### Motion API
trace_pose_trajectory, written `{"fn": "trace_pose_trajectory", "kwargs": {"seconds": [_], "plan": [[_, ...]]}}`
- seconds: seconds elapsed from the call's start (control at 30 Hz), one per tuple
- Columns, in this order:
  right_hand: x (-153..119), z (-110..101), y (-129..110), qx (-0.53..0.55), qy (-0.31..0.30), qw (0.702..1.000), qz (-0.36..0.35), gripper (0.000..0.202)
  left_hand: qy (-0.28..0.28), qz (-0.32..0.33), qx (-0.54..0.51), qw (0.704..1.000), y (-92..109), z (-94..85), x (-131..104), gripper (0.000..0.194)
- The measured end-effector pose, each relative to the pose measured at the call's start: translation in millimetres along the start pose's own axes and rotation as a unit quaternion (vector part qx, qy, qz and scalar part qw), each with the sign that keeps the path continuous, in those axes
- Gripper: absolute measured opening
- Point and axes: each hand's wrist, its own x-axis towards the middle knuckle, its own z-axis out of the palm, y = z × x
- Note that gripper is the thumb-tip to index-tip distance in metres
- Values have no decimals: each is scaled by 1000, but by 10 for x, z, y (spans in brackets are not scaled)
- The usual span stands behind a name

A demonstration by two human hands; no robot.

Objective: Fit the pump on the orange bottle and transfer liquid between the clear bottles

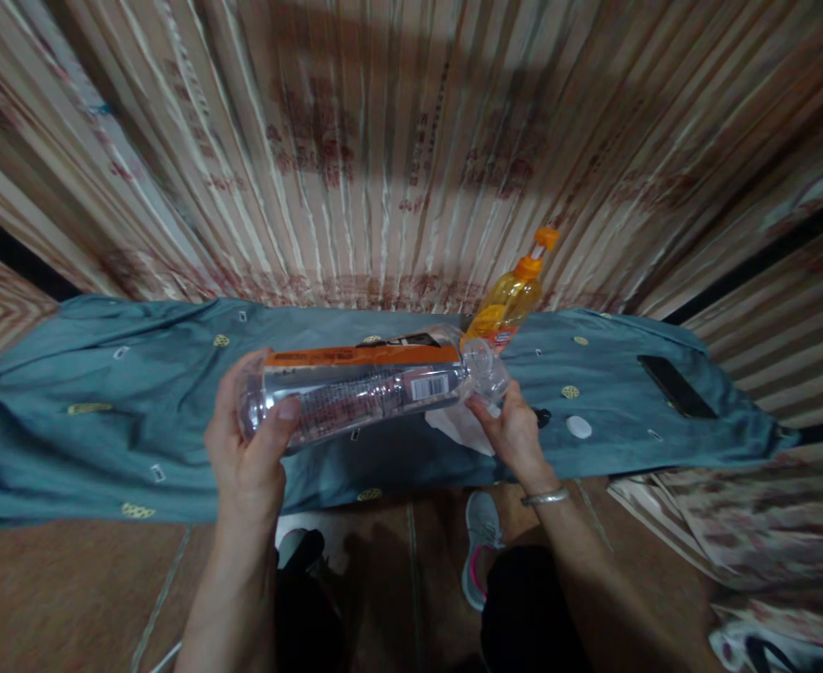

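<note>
Head view—left hand (pixel 250 458) clasping bottle (pixel 369 383), right hand (pixel 516 432) at neck (pixel 477 363)

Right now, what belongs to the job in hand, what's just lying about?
Likely job:
clear bottle, in left hand
clear plastic piece at its end, in right hand

Apparently idle:
yellow pump bottle
white sheet
white disc
black phone-like slab

Closed in by pleated beige curtain (pixel 355 140) with reddish print. Crossed by 3 black bars (pixel 769 254). Furnished with a long worktop (pixel 151 407) under patterned blue-green cloth (pixel 418 467). Floored in brown tiles (pixel 81 598) with pale joints (pixel 161 598). Dimly lit.
</note>
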Motion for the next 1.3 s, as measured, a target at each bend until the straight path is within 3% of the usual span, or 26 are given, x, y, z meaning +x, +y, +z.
{"fn": "trace_pose_trajectory", "kwargs": {"seconds": [0.5, 0.87, 1.3], "plan": [[4, -6, -16, -2, -5, 1000, 7, 63, -13, 24, 53, 998, -37, -32, -5, 55], [2, -6, 0, -7, -5, 1000, 0, 58, 10, 7, 2, 1000, 12, -4, 5, 54], [2, -3, 4, -5, 0, 1000, -8, 54, 0, 7, 6, 1000, 13, -6, -1, 52]]}}
